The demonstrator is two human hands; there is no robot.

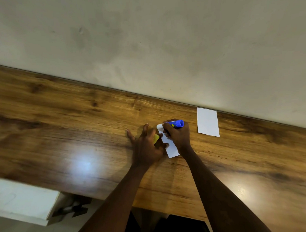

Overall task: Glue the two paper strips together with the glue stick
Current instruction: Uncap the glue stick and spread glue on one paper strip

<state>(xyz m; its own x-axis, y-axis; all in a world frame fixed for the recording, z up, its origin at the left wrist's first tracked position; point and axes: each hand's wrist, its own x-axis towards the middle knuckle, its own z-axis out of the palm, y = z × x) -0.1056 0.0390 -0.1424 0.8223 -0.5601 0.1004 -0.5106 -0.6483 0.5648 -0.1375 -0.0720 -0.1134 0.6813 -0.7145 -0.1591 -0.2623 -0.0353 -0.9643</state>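
A white paper strip point(171, 148) lies on the wooden table point(79, 128), partly under both hands. My right hand point(178, 135) grips a blue glue stick point(176, 123), held almost flat with its white tip on the strip's far end. My left hand point(146, 143) rests at the strip's left edge with fingers spread, and a yellow cap point(156, 138) sits tucked against its palm. A second white paper strip point(208, 122) lies flat to the right, near the wall, apart from both hands.
A pale wall point(163, 46) runs along the table's far edge. A white block or shelf point(25, 200) sits below the table's near edge at the lower left. Bright light glare falls on the tabletop left of my hands.
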